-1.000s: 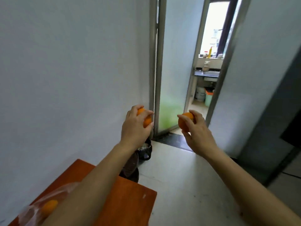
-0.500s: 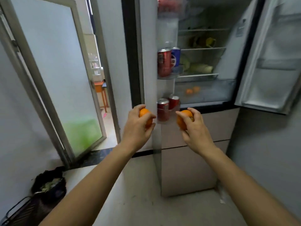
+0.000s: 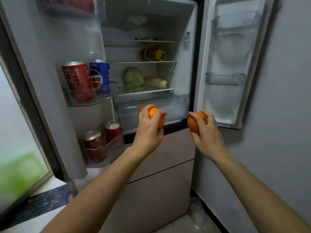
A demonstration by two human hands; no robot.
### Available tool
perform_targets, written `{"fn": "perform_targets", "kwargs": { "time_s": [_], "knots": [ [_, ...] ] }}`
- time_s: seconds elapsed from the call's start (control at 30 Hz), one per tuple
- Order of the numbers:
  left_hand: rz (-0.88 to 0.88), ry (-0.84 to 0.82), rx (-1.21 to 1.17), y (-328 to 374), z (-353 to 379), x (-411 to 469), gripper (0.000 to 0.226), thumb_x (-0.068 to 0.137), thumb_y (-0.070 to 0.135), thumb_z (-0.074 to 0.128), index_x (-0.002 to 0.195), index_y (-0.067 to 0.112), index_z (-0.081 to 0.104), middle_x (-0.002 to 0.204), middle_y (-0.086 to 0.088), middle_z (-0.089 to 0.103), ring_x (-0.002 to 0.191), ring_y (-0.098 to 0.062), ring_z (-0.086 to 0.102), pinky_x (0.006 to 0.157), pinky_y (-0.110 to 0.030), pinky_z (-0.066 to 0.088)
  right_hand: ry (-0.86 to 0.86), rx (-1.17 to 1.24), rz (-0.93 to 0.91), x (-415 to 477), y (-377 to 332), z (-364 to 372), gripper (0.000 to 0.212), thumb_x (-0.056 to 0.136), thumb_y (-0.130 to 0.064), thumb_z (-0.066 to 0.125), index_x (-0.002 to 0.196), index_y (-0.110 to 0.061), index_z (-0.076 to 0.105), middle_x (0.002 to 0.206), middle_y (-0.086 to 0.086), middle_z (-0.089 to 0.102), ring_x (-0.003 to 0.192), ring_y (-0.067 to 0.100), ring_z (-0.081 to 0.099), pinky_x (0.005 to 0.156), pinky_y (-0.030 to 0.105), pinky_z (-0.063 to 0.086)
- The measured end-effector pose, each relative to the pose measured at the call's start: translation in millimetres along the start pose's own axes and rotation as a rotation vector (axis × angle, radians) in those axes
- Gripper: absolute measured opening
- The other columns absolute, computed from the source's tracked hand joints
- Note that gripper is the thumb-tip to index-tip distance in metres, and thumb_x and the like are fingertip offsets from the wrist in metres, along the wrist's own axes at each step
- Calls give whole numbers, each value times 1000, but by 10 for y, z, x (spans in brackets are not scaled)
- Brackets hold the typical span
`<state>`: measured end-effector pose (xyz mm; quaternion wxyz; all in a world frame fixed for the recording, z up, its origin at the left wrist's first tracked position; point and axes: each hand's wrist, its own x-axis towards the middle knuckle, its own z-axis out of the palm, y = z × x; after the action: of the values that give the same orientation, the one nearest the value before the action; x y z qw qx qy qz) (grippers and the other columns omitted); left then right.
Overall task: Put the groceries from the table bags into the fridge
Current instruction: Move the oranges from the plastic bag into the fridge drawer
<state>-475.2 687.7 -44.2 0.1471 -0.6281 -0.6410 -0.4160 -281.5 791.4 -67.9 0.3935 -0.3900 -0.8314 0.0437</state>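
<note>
My left hand (image 3: pixel 149 130) grips an orange (image 3: pixel 157 116) in front of the fridge's clear crisper drawer (image 3: pixel 175 108). My right hand (image 3: pixel 206 133) holds a second orange (image 3: pixel 195 122) just right of the drawer, below the right door's lower edge. The fridge (image 3: pixel 148 52) stands with both doors open. Another orange fruit shows dimly inside the drawer, mostly hidden behind my left hand. A cabbage (image 3: pixel 133 77) and a pale long vegetable (image 3: pixel 156 82) lie on the shelf above the drawer.
The left door (image 3: pixel 50 64) carries red cans (image 3: pixel 77 78), a blue can (image 3: pixel 100 73) and more red cans (image 3: pixel 101 140) lower down. The right door's bins (image 3: pixel 225 79) hold nothing visible. A yellow-lidded jar (image 3: pixel 154 54) sits on a higher shelf. Brown freezer drawers (image 3: pixel 161 158) lie below.
The view has swung from the doorway and table to face the open fridge, much closer. Both hands have kept their oranges and now hover at drawer height.
</note>
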Motion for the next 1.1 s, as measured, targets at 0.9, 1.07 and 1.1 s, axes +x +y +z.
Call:
{"fn": "perform_targets", "kwargs": {
  "time_s": [0.9, 1.07, 1.1],
  "knots": [
    [-731, -219, 297, -2281, 1184, 3014, 64, 74, 37, 80, 128, 12, 57, 121, -12, 64, 112, -29, 60, 92, -36, 50, -653, 47, -306, 4368, 840, 2078, 82, 76, -49, 81, 146, -33, 41, 139, 10, 51, 127, 32, 52, 103, 40, 46],
    [-859, -583, 433, -2669, 1257, 2992, 33, 70, 40, 74, 88, 12, 73, 91, -8, 73, 85, -20, 68, 75, -35, 56, -1004, -105, -432, 4574, 667, 2511, 74, 74, -37, 82, 140, -33, 50, 136, -1, 54, 111, 23, 61, 91, 38, 56],
    [-866, -653, 436, -2732, 1273, 2980, 33, 71, 41, 73, 88, 14, 75, 92, -6, 73, 84, -18, 68, 73, -33, 56, -1066, -110, -440, 4581, 640, 2596, 68, 77, -32, 80, 139, -34, 51, 133, 1, 54, 103, 23, 63, 84, 36, 59]
  ]
}}
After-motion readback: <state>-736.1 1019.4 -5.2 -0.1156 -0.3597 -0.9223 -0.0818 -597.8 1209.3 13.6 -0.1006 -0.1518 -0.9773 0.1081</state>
